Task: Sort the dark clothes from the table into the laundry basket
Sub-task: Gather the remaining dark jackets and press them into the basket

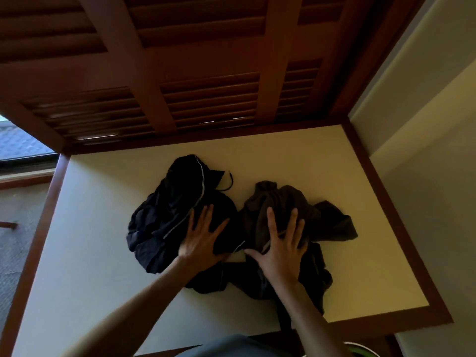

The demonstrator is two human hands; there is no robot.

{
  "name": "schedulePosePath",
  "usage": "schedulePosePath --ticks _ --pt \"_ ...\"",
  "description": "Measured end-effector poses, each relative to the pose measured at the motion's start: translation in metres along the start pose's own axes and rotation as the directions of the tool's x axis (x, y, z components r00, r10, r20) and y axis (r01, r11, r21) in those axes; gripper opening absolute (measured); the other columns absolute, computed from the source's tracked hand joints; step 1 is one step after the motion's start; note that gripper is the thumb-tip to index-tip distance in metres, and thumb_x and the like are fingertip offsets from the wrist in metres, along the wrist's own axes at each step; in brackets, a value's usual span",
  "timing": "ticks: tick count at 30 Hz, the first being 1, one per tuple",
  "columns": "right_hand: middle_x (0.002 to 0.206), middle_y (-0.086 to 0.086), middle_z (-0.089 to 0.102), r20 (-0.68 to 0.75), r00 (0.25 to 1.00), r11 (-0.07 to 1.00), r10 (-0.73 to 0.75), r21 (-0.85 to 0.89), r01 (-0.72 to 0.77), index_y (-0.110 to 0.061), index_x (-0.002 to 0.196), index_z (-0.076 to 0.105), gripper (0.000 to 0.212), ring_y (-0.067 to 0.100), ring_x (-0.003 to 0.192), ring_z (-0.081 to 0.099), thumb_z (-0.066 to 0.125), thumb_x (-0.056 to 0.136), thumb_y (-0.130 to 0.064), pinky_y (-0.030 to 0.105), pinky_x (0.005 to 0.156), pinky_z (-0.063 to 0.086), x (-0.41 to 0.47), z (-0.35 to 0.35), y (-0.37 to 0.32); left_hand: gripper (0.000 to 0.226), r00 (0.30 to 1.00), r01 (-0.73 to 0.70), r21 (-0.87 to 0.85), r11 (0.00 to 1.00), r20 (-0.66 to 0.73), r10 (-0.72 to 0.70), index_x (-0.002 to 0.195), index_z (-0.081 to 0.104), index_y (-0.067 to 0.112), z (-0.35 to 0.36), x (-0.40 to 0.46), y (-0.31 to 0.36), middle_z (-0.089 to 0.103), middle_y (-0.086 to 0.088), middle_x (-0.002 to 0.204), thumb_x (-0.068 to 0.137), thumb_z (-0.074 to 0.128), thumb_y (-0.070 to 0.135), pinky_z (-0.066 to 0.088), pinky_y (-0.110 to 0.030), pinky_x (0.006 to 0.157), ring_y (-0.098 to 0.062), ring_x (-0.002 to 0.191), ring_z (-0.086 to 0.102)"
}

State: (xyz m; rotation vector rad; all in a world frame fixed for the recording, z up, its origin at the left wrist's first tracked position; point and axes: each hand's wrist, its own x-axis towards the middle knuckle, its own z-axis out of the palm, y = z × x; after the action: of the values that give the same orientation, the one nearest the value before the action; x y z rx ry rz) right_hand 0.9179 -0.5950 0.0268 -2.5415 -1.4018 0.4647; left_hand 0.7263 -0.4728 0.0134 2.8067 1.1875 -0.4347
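A heap of dark clothes lies in the middle of the cream table (85,248). On the left is a navy garment (164,215) with a thin pale stripe and a drawstring. On the right is a dark grey garment (278,202), and more dark cloth (316,274) trails toward the table's near edge. My left hand (203,238) rests flat on the navy garment with its fingers spread. My right hand (280,246) lies flat on the grey garment, fingers apart. Neither hand grips cloth.
The table has a reddish wooden rim (386,197). Wooden louvred shutters (206,73) rise behind it. A pale wall (425,124) stands at the right. A green and white rim (360,350) peeks out at the bottom right, below the table edge. Carpeted floor (15,228) lies to the left.
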Motion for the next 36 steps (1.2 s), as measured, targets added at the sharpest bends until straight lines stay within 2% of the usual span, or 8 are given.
schedulePosePath --ticks 6,9,12,19,24,27,32,36 --pt "0.158 0.009 -0.040 0.218 0.976 0.996 -0.020 -0.075 0.038 -0.055 0.149 -0.020 0.133 0.052 0.146 -0.025 0.068 0.055 -0.087 0.083 0.103 0.025 0.033 0.010 0.006 0.109 0.991 0.123 0.025 0.992 -0.060 -0.122 0.158 0.027 0.037 -0.002 0.007 -0.035 0.008 -0.026 0.166 0.066 0.048 0.092 0.003 -0.072 0.117 -0.058 0.147 0.010" --pt "0.161 0.011 -0.034 0.242 0.970 0.992 -0.014 -0.116 0.043 -0.055 0.149 -0.020 0.127 0.053 0.147 -0.017 0.061 0.059 -0.091 0.077 0.103 0.027 0.044 0.011 0.005 0.111 0.967 0.244 -0.003 0.970 0.078 -0.243 0.157 0.011 0.047 -0.001 0.005 -0.056 -0.005 -0.017 0.168 0.065 0.052 0.093 0.030 -0.071 0.107 -0.059 0.141 0.018" --pt "0.163 0.015 -0.014 0.229 0.973 0.988 -0.015 -0.145 0.050 -0.054 0.151 -0.011 0.112 0.051 0.146 0.004 0.057 0.069 -0.087 0.068 0.104 0.035 0.056 0.012 0.002 0.099 0.955 0.277 -0.034 0.960 0.124 -0.271 0.150 0.040 0.038 0.012 0.003 -0.074 0.034 -0.025 0.153 0.066 0.062 0.086 0.052 -0.066 0.082 -0.056 0.122 0.039" --pt "0.147 0.017 0.016 0.124 0.991 0.988 0.046 -0.153 -0.026 -0.041 0.146 0.032 0.071 0.041 0.135 0.026 0.064 0.085 -0.060 0.046 0.083 0.057 0.070 0.023 -0.029 0.066 0.992 0.120 0.112 0.986 -0.051 -0.115 0.118 0.071 0.017 0.025 0.022 -0.083 0.065 -0.022 0.107 0.065 0.088 0.051 0.049 -0.053 0.085 -0.040 0.095 0.061" --pt "0.143 0.015 0.025 0.082 0.988 0.991 0.129 -0.045 -0.126 -0.038 0.141 0.042 0.066 0.039 0.133 0.031 0.065 0.083 -0.060 0.045 0.080 0.056 0.035 0.031 -0.061 0.054 0.993 -0.088 0.299 0.950 0.106 0.059 0.140 0.048 0.015 -0.009 0.033 -0.074 0.060 -0.016 0.133 0.099 0.047 0.050 0.027 -0.048 0.111 -0.034 0.124 0.052" --pt "0.142 0.010 0.029 0.073 0.980 0.979 0.184 0.076 -0.189 -0.042 0.137 0.046 0.064 0.036 0.133 0.034 0.070 0.080 -0.058 0.047 0.084 0.056 -0.014 0.035 -0.067 0.051 0.973 -0.228 0.291 0.929 0.113 0.203 0.133 0.053 0.014 -0.028 0.010 -0.051 0.067 -0.013 0.123 0.098 0.049 0.051 0.021 -0.047 0.115 -0.031 0.117 0.059" --pt "0.136 0.012 0.047 0.044 0.912 0.780 0.407 0.502 -0.372 -0.041 0.125 0.060 0.058 0.024 0.107 0.062 0.084 0.072 -0.040 0.036 0.095 0.051 -0.101 0.008 -0.031 0.055 0.928 -0.317 0.041 0.948 -0.195 0.319 0.121 0.064 0.014 -0.072 -0.052 -0.003 0.076 -0.006 0.095 0.088 0.059 0.059 0.024 -0.047 0.115 -0.028 0.096 0.071" --pt "0.113 0.011 0.050 -0.107 0.815 0.684 0.570 0.611 -0.398 -0.015 0.128 0.064 0.062 0.040 0.108 0.061 0.090 0.071 -0.014 0.046 0.099 0.048 -0.167 -0.050 0.011 0.047 0.808 -0.507 -0.102 0.856 -0.403 0.431 0.112 0.066 0.018 -0.123 -0.104 0.059 0.074 0.000 0.084 0.083 0.067 0.055 0.034 -0.044 0.103 -0.023 0.084 0.072"
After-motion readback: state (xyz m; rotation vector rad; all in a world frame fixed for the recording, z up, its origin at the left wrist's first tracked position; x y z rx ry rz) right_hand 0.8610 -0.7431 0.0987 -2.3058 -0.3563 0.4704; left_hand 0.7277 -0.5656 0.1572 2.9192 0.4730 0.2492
